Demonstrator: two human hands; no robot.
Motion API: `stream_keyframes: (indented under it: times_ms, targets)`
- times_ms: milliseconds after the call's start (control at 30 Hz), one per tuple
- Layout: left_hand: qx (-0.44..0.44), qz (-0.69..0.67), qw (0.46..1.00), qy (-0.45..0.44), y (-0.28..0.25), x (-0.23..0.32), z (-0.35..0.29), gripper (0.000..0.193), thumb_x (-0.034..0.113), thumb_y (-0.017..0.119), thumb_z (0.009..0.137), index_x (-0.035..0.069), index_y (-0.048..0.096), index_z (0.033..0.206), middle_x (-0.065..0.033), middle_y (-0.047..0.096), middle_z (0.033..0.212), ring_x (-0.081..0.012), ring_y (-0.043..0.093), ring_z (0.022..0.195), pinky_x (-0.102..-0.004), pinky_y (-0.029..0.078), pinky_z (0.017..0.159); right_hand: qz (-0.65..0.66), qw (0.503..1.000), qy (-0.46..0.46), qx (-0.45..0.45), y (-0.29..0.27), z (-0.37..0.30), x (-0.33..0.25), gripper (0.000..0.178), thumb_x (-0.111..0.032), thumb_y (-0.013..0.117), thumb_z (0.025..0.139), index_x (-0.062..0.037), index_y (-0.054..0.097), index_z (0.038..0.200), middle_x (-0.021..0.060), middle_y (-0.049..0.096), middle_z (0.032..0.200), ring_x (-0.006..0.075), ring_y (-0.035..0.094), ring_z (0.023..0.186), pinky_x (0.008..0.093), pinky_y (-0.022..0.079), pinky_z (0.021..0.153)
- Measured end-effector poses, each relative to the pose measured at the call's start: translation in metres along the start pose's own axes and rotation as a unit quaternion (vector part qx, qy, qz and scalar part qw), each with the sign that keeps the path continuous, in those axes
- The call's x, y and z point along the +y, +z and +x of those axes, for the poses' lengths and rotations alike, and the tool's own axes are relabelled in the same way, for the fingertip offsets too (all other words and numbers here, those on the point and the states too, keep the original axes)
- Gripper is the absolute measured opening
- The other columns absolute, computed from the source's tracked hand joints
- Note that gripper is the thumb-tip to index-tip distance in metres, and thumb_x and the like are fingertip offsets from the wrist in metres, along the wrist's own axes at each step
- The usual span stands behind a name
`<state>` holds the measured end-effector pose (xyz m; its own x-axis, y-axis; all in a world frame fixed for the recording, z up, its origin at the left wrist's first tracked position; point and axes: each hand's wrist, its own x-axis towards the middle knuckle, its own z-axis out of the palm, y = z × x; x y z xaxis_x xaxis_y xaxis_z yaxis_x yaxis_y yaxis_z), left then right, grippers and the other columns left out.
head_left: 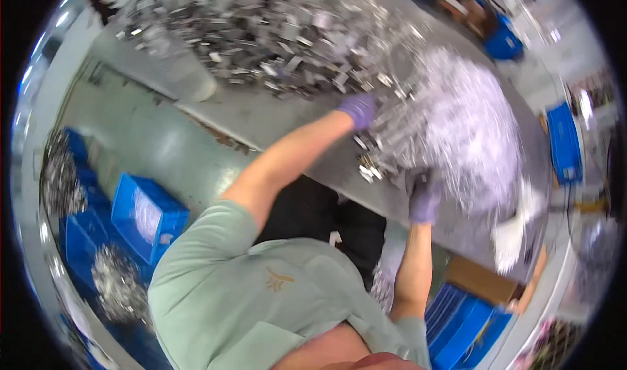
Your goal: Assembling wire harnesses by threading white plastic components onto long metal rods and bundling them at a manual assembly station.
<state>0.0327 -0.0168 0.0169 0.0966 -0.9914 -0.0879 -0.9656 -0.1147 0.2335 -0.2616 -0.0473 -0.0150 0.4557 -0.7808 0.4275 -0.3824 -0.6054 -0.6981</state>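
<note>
My left hand, in a purple glove, reaches over the metal table to the near edge of a wide heap of small grey and silver pieces. Motion smears its fingers. My right hand, gloved in purple with darker fingers, is at the near left edge of a big mound of clear, thin plastic pieces. Blur hides whether its fingers grip anything. Between the hands lies a small cluster of shiny pieces.
A clear plastic bag hangs by the table's left edge. Blue bins stand on the floor at left, some filled with pieces. At lower right are more blue crates and a cardboard box. White material lies near the right end.
</note>
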Motion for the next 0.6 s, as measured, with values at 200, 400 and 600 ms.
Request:
stream_keyframes:
  times_ms: [200, 400, 600]
  targets:
    - [0.114, 0.057, 0.991, -0.044, 0.053, -0.042, 0.006, 0.022, 0.018, 0.054, 0.075, 0.006, 0.069, 0.085, -0.0208, 0.066, 0.086, -0.0345, 0.064, 0.08, -0.043, 0.051, 0.07, 0.164, 0.96, 0.047, -0.223, 0.02, -0.034, -0.073, 0.046, -0.043, 0.039, 0.097, -0.0039, 0.058, 0.083, 0.004, 0.053, 0.057, 0.0106, 0.049, 0.047, 0.027, 0.036, 0.044]
    - [0.187, -0.088, 0.971, -0.122, 0.041, -0.031, -0.051, 0.023, 0.02, 0.055, 0.075, 0.004, 0.066, 0.086, -0.0197, 0.065, 0.085, -0.0346, 0.064, 0.076, -0.0443, 0.051, 0.068, -0.118, 0.943, -0.216, -0.225, 0.059, -0.063, -0.024, 0.036, -0.035, 0.049, 0.094, -0.001, 0.058, 0.086, 0.0097, 0.06, 0.068, 0.0163, 0.059, 0.058, 0.0319, 0.045, 0.052]
    - [0.191, -0.43, 0.874, -0.125, 0.058, -0.05, -0.159, 0.033, 0.03, 0.055, 0.086, 0.001, 0.063, 0.097, -0.0139, 0.063, 0.08, -0.0272, 0.061, 0.07, -0.0371, 0.05, 0.071, 0.171, 0.914, 0.027, -0.367, 0.054, -0.056, -0.074, 0.031, -0.028, 0.054, 0.092, 0.0014, 0.059, 0.101, 0.013, 0.065, 0.089, 0.0182, 0.061, 0.076, 0.0321, 0.049, 0.067]
